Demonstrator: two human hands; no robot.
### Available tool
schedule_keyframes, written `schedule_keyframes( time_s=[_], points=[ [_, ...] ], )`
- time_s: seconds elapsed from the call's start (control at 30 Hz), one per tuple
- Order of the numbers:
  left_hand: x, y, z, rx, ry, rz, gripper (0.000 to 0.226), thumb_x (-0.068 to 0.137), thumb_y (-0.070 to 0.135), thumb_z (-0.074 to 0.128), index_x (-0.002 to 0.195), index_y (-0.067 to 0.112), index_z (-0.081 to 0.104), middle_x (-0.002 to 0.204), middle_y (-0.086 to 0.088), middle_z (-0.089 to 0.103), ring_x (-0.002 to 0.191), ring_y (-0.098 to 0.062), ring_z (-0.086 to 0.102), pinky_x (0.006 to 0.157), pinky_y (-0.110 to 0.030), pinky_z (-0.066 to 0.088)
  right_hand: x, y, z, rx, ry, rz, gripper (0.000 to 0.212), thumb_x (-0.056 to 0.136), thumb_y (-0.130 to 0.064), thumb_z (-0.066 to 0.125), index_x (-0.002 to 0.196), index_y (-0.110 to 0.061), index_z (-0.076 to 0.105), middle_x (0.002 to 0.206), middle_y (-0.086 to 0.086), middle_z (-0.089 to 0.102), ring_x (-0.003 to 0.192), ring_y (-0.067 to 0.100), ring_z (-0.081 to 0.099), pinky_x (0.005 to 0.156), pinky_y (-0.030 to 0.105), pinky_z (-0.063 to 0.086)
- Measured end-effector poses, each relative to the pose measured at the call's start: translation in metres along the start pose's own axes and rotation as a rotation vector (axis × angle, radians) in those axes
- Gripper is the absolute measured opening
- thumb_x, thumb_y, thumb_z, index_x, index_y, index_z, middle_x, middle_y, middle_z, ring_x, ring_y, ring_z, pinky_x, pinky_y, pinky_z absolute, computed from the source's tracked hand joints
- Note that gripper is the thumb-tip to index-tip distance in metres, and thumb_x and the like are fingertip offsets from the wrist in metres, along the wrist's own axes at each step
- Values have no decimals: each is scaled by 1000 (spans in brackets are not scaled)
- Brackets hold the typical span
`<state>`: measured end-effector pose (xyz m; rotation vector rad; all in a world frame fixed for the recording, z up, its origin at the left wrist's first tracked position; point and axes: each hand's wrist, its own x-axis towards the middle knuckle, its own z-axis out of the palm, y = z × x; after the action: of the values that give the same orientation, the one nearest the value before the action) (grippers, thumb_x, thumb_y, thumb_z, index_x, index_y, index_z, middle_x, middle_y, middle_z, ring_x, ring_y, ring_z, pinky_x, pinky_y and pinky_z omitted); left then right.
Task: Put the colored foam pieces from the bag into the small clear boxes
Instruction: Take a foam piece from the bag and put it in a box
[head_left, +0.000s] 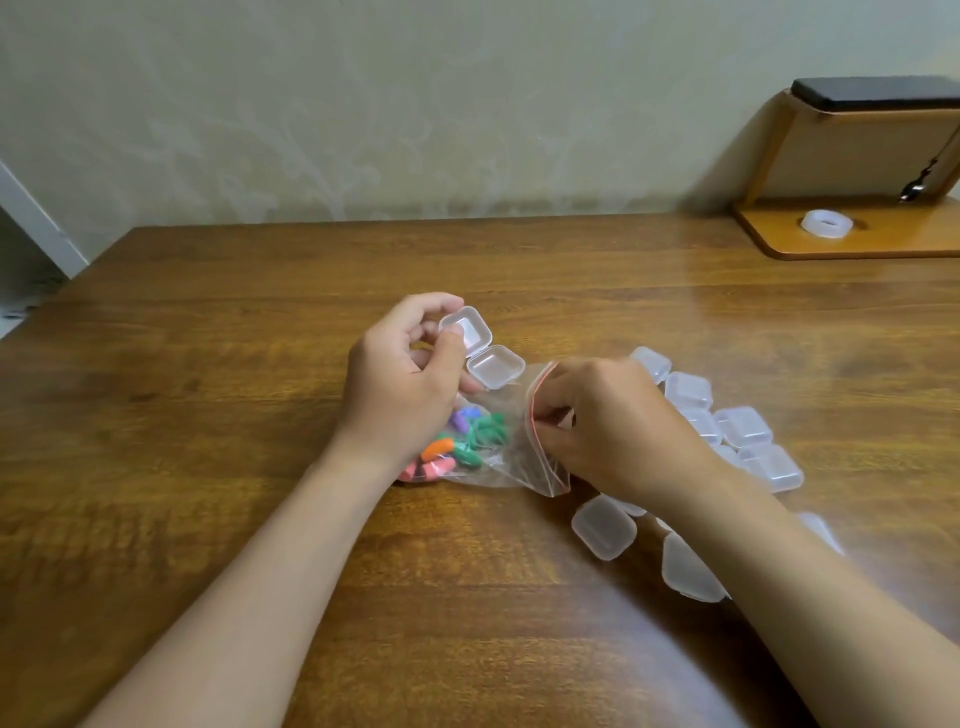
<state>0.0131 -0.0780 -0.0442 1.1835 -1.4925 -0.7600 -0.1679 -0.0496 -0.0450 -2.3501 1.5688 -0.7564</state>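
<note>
Foam pieces in purple, blue, green, orange and pink lie bunched inside the clear bag, which rests on the counter at the centre of the frame, partly under your left wrist. None shows outside the bag.

Your left hand holds one small open box just above the bag, thumb and curled fingers gripping one half while the other half swings open toward the right. It looks empty. Your right hand is curled at the bag's red-striped mouth, fingertips pinching the plastic edge there. Whether they also have a piece between them is hidden by the fingers.

To the right of centre, running down toward the lower right and partly beneath your right forearm, sits a cluster of closed boxes. Through their cloudy walls I can make out no colour, so I judge them unfilled, though some are covered by your arm.

By that reading you are at the very start — one box opened and ready, the bag being worked at its mouth, no piece yet placed. What is left is nearly everything: draw the pieces out, drop them into the boxes, and shut the lids.

At the upper right a wooden shelf carries a roll of tape and a dark phone.
</note>
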Motion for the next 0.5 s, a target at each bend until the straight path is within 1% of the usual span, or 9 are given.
schedule_keyframes(
  time_s=[0.1,0.23,0.37,0.43,0.5],
  points=[
    [1,0,1,-3,0,-15,21,100,6,53,114,16,64,92,-6,69,57,-11,71,44,-29,55,3,0,5,-48,-27,-24,13,74,-6,63,62,-10,68,67,7,66,65,27,58,61,40,49],
    [1,-1,2,0,2,-24,21,100,7,53,115,17,64,93,-6,70,59,-12,71,46,-34,57,4,0,10,-63,-40,-9,15,75,-5,60,63,-10,67,72,9,66,67,29,58,61,42,51],
    [0,0,2,1,-4,-32,21,100,7,53,114,18,64,91,-7,70,60,-12,71,45,-32,56,4,-2,13,-80,-36,-1,17,77,-5,58,62,-10,64,76,7,64,68,28,56,62,43,51],
    [-1,1,3,-13,-6,-36,20,100,7,53,113,18,64,91,-9,69,59,-11,71,43,-32,55,5,-2,14,-75,-35,1,18,77,-9,59,60,-11,62,74,7,63,67,29,55,60,43,51],
    [-1,1,3,-20,-7,-40,20,100,7,53,113,18,64,90,-9,69,58,-11,71,43,-34,56,5,-1,15,-50,-24,-10,25,79,-21,59,57,-8,59,70,7,63,63,30,56,57,43,50]
  ],
)
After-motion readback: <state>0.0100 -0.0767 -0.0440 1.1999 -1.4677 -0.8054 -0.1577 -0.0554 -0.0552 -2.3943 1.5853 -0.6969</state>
